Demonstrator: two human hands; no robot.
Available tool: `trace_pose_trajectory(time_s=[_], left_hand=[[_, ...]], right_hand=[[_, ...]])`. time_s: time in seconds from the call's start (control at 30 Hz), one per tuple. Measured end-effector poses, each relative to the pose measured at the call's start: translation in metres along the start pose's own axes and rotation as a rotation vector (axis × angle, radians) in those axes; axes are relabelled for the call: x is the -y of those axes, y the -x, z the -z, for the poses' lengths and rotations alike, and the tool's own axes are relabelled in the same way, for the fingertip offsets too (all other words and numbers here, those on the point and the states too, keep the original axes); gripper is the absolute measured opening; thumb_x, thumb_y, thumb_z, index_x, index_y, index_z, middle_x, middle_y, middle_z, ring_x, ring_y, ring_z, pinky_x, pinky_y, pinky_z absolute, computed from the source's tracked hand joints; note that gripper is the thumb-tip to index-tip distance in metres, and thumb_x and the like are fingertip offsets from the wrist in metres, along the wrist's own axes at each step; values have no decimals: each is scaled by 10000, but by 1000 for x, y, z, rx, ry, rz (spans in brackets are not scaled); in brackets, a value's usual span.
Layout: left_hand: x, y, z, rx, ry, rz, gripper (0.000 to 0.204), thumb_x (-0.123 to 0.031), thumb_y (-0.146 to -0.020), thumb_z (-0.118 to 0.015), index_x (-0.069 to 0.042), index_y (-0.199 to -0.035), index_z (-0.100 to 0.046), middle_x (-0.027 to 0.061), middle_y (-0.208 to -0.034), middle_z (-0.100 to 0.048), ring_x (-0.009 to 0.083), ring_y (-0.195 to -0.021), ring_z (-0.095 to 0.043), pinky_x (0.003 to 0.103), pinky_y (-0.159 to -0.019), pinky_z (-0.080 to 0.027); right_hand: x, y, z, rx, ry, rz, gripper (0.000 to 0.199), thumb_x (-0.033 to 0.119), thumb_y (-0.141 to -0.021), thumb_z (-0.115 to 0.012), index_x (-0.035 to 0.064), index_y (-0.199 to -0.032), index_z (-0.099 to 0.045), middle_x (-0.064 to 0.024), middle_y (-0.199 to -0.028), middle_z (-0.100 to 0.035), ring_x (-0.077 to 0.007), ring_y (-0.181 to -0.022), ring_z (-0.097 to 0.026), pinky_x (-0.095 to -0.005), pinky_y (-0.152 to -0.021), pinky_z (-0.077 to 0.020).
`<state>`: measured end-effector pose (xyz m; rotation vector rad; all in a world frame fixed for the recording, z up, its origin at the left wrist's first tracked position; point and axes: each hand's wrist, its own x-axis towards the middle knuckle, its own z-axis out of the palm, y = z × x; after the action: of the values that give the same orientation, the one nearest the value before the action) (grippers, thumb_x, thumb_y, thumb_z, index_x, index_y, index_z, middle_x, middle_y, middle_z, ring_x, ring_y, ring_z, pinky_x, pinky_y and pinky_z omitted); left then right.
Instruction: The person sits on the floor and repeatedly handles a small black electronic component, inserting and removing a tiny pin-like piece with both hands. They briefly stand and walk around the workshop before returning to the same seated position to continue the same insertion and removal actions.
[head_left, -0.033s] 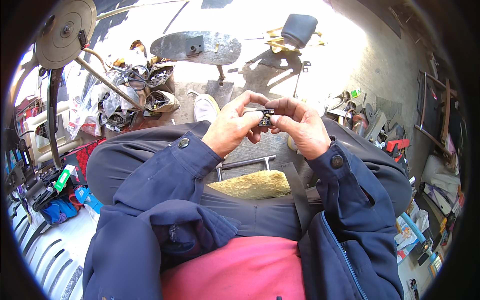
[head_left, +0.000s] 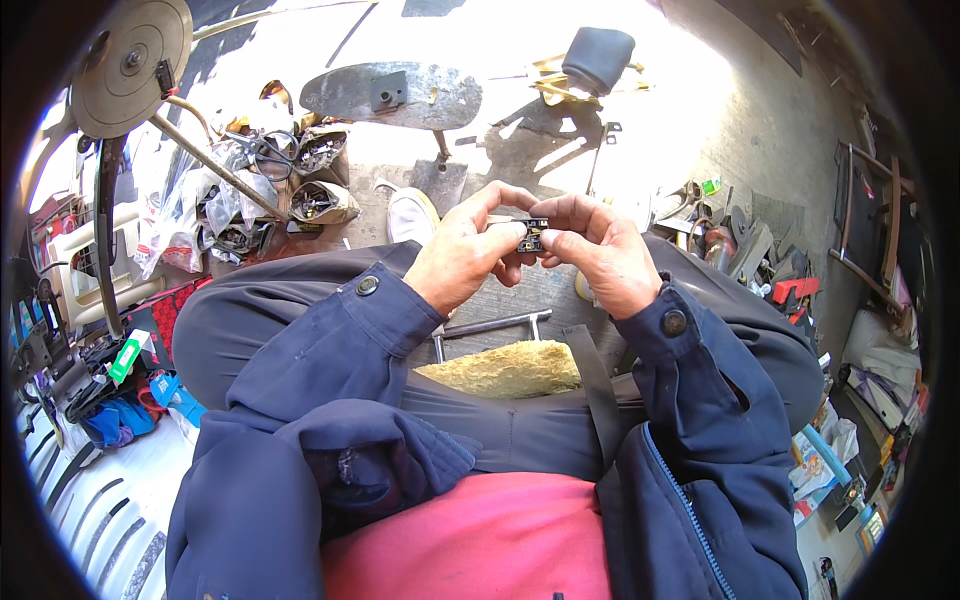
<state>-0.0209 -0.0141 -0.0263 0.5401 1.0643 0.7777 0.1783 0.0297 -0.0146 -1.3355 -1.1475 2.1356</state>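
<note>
Left hand: the left hand [head_left: 462, 258] is raised over the knees, thumb and forefinger pinched on the near-left side of a small black part [head_left: 531, 236].
Right hand: the right hand [head_left: 598, 258] meets it from the other side, fingertips [head_left: 549, 237] closed on the same part, so both hands are together and clamped on it.
Small black part: held in mid-air between the two hands, in front of the chest; its detail is too small to make out.
Change: none to report; hands and part sit exactly as in the other view of this moment, so the work reads as fine fingering, not moving.
Below the hands: a yellowish foam seat pad [head_left: 510, 368] and a metal bar [head_left: 490, 326].
Beyond the hands: a white shoe [head_left: 412, 214] on the ground, a flat metal plate [head_left: 392, 95] farther off.
Left of the hands: plastic bags of parts [head_left: 250, 200] and a round metal disc [head_left: 130, 65].
</note>
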Motion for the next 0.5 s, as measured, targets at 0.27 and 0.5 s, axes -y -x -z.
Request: trace_pose_trajectory(time_s=[0.27,0.5], left_hand=[[-5,1,3,18,86,91,306,-140,-966,-552,-23,-1249,-550,101,-958,-710,115,-679,-653,255,-590,-541],[0,1,-2,1,9,13,290,-102,-961,-546,-23,-1239,-559,82,-909,-694,89,-665,-614,248,-596,-517]], right_hand=[[2,1,-1,12,-11,-42,253,80,-980,-626,-48,-1199,-632,-98,-1048,-702,-126,-902,-679,-260,-775,-562],[0,-2,-1,8,-8,-35,224,54,-966,-626,-45,-1166,-637,-94,-1037,-700,-125,-911,-676,-257,-795,-557]])
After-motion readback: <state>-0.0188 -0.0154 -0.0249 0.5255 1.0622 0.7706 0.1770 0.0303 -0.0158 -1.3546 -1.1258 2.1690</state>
